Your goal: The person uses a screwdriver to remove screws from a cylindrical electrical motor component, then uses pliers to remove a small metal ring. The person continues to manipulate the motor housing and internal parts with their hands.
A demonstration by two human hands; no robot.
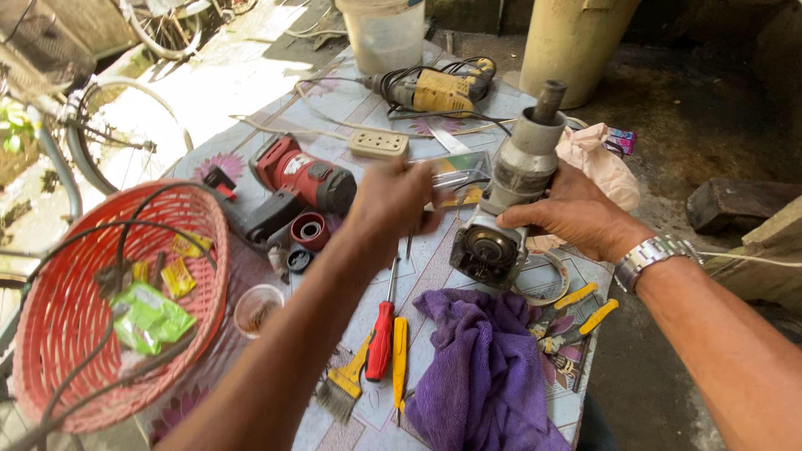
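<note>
Head view: right hand (576,219) fingers clamp a grey motor housing (510,196), long axis tilted toward the surface's far edge; left hand (393,200) hovers just left, fingers' state unclear.

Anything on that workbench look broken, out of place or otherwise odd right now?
Yes. The grey metal power-tool body in the right hand is stripped: its open end shows bare internals. The red and black motor housing and a red ring-shaped part lie apart on the table. The left hand is motion-blurred, so what it holds is unclear.
</note>
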